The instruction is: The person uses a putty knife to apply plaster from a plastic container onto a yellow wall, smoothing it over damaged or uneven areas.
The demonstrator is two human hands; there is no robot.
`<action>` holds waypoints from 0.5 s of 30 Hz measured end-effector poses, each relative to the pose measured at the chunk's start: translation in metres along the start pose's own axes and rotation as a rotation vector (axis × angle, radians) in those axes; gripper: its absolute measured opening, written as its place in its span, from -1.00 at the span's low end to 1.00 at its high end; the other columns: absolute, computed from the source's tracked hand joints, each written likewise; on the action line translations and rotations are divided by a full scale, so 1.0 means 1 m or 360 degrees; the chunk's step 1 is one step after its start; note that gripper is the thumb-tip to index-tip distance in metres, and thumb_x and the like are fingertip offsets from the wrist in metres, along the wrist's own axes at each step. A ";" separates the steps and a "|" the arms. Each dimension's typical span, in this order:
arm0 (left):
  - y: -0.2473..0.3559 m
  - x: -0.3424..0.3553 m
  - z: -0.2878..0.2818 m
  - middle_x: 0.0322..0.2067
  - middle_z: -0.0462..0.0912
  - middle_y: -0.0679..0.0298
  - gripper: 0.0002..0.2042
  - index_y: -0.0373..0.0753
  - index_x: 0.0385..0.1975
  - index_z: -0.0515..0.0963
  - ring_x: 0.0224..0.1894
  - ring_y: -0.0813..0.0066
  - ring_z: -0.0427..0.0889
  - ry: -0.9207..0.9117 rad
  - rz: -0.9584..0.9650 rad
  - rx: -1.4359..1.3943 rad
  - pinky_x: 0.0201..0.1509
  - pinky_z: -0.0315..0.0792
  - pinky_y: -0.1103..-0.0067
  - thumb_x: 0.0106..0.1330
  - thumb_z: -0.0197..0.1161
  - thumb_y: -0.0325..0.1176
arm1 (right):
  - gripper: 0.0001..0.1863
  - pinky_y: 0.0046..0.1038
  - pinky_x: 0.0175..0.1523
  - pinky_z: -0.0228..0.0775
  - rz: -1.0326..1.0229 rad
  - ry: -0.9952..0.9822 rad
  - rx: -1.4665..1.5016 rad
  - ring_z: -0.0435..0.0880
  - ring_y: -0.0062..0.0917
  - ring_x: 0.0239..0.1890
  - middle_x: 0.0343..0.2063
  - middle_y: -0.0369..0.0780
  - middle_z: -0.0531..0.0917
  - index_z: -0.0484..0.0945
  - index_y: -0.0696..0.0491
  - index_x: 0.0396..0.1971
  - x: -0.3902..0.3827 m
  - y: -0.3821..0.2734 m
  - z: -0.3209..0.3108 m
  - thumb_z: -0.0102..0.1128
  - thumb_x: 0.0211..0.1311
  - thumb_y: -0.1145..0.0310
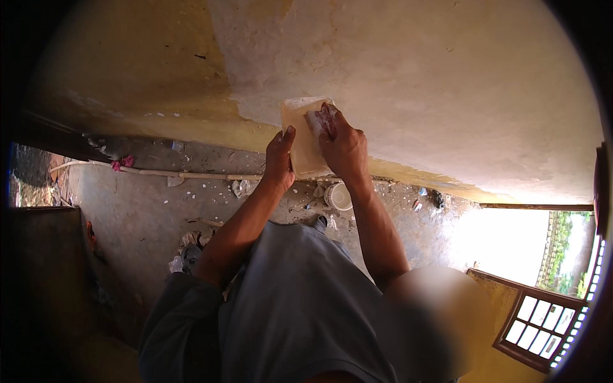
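Observation:
My left hand [280, 156] grips the left side of a pale rectangular plastic container [300, 163], its thumb lying along the edge. White residue marks the container's far end. In my right hand [345, 148] is a putty scraper [314, 120], reddish-brown and smeared with white, held over the container. The scraper's lower edge seems to touch the container's inside, but I cannot tell for sure. Both hands are up in front of a wall [415, 83], whose surface is partly pale and smooth, partly yellow and patchy.
Below, a white bucket [338, 196] stands on the grey floor [134, 217], near the wall's foot. A long pole [191, 175] lies along the floor, with a pink cloth [123, 163] on it. Scraps and white spots are scattered about. A framed window [539, 325] is at the lower right.

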State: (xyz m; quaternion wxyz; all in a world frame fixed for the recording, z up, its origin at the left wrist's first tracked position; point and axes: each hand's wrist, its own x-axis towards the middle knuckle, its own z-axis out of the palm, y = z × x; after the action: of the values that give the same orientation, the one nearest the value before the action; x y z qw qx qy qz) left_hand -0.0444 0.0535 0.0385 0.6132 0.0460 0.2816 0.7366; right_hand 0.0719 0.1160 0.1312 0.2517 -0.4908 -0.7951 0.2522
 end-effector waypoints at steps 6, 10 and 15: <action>-0.001 0.001 0.001 -0.15 0.59 0.20 -0.65 -0.27 0.00 0.43 -0.14 0.40 0.64 0.0057 0.0023 0.0020 -0.05 0.57 0.42 0.37 0.18 -0.16 | -0.61 -0.10 -0.27 0.50 -0.0149 0.0041 0.0149 0.65 0.00 -0.37 -0.50 0.05 0.64 0.52 -0.02 0.02 -0.005 -0.018 0.002 0.16 0.17 0.28; -0.004 0.001 -0.004 -0.14 0.60 0.21 -0.65 -0.26 0.01 0.44 -0.13 0.40 0.64 0.0079 0.0018 0.0039 -0.04 0.56 0.42 0.37 0.17 -0.16 | -0.62 -0.12 -0.25 0.51 -0.0113 -0.0001 0.0103 0.65 0.00 -0.36 -0.49 0.05 0.65 0.52 -0.01 0.02 -0.008 -0.023 0.004 0.16 0.22 0.21; -0.003 -0.002 -0.003 -0.11 0.59 0.21 -0.63 -0.27 0.04 0.42 -0.13 0.40 0.63 0.0100 0.0005 0.0011 -0.02 0.56 0.42 0.37 0.17 -0.16 | -0.56 -0.17 -0.26 0.52 -0.0032 -0.0101 0.0081 0.67 -0.04 -0.33 -0.47 0.03 0.65 0.51 0.05 0.01 -0.005 -0.026 0.001 0.23 0.09 0.29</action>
State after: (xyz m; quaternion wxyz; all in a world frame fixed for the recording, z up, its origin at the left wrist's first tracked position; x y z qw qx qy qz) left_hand -0.0425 0.0505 0.0352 0.6027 0.0254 0.3033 0.7376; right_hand 0.0558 0.1009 0.1464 0.2415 -0.4679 -0.8009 0.2852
